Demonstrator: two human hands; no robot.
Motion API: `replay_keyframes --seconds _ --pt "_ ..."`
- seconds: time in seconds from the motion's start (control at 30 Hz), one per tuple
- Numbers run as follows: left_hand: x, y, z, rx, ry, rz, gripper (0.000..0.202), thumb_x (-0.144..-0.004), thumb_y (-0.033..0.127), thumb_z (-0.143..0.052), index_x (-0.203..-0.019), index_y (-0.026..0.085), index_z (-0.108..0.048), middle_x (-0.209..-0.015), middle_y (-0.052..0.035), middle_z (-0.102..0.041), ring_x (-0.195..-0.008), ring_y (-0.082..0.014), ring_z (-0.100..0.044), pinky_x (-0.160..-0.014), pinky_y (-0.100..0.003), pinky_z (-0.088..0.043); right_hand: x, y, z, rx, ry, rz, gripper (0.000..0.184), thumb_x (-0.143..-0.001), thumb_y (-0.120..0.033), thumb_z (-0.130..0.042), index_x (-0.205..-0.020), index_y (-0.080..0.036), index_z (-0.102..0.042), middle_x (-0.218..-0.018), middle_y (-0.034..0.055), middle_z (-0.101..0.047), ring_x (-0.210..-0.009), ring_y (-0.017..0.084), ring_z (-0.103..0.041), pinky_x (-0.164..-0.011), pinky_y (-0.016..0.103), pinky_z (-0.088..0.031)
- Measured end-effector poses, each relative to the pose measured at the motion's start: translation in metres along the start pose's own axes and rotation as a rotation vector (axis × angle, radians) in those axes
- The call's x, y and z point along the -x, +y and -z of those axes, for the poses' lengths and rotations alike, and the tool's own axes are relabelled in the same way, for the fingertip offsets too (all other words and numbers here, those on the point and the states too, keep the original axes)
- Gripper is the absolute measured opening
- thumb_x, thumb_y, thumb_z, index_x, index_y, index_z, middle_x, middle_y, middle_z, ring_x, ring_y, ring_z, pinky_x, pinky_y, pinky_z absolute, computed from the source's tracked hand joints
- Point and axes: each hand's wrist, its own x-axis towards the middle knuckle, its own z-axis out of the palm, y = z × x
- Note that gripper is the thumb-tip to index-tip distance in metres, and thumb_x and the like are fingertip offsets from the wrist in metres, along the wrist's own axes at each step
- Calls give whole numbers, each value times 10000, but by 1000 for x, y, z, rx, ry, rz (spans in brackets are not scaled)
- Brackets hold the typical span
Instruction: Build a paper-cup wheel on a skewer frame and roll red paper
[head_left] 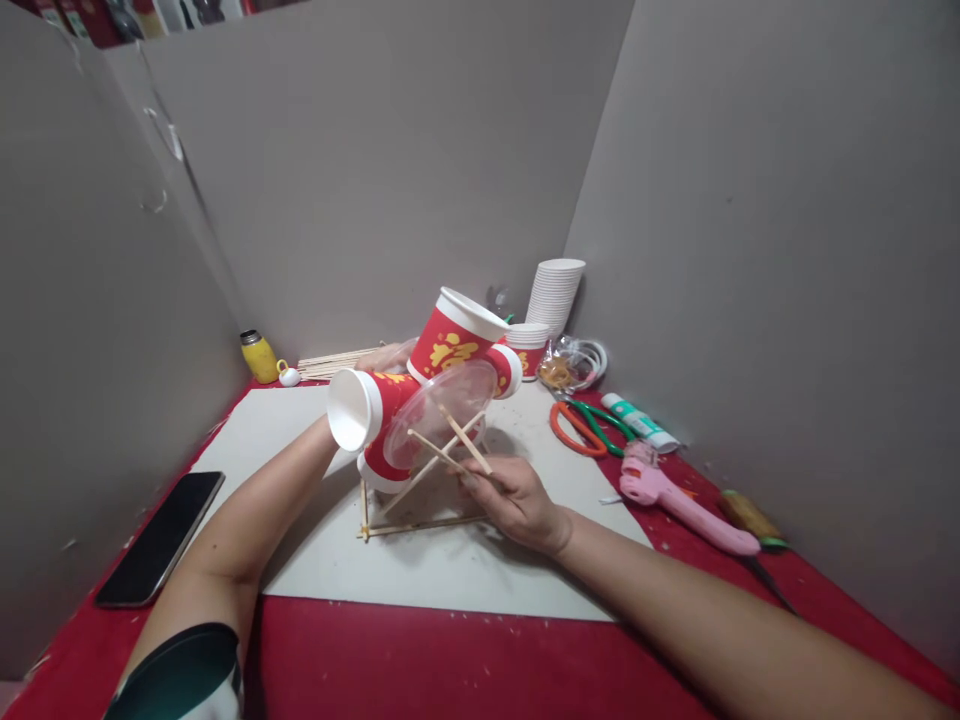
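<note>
Four red-and-white paper cups (459, 338) show clearly around a clear plastic disc (442, 408), fifth maybe behind; this cup wheel sits mid-view over a pale sheet (315, 555) on red cloth (450, 660). Right hand (517, 503), at 4 o'clock of the wheel, pinches narrowly at the crossed sticks (431, 447), three counted; stick frame (420, 529) below, partly covered by that hand. Left hand (384, 356), 10 o'clock, behind the wheel; cups block its fingers, can't tell grip. Clockwise from the wheel: one white cup stack (556, 296) at 2, one red-and-white cup stack (527, 352) in front of it, one clear bag with yellow bands (556, 372) and white coiled cord (596, 362) between 2 and 3, orange handle (576, 430) and green handle (611, 428) overlapping at 3, one white-green tube (639, 421) touching or just beside them, one pink glue gun (690, 510) and one thread spool (752, 520) between 3 and 4. One phone (161, 540), dark screen, between 8 and 9; one yellow bottle (259, 357), one small white item (289, 376) and a stick bundle (334, 364), too tight to count, between 9 and 10. Writing: yellow character-like print on cups, not surely legible; tube label too small. No brand readable.
</note>
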Motion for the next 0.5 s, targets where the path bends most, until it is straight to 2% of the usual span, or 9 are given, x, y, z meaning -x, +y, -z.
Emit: replay_keyframes --seconds 0.2,0.3,0.4,0.5 --pt "19 -4 -3 -186 57 -172 356 -980 455 -547 -1113 201 -759 -1092 -121 -762 -987 -280 -710 -925 -437 -574 0 -2 -1 -27 22 32 246 -1028 -263 -519 -948 -160 -728 -629 13 -664 -533 124 -630 -532 219 -481" --pt "24 -8 -4 -270 36 -273 381 -996 474 -527 -1167 214 -746 -1061 -125 -763 -960 -277 -715 -885 -431 -569 -1 -5 0 -36 23 18 236 -1022 -244 -524 -948 -177 -738 -644 13 -681 -541 123 -642 -527 211 -485" --pt "22 -12 -5 -344 21 -364 425 -996 529 -523 -1215 226 -724 -1069 -133 -758 -1038 -285 -704 -909 -440 -542 -3 -9 1 -43 17 24 241 -1015 -226 -524 -916 -191 -741 -684 31 -724 -576 139 -685 -547 214 -519" --pt "19 -17 -6 -421 32 -417 433 -1016 527 -483 -1180 214 -733 -1051 -139 -761 -1017 -269 -700 -861 -415 -522 -2 -9 1 -6 21 22 240 -1003 -223 -536 -878 -203 -740 -739 55 -760 -640 172 -735 -588 234 -564"
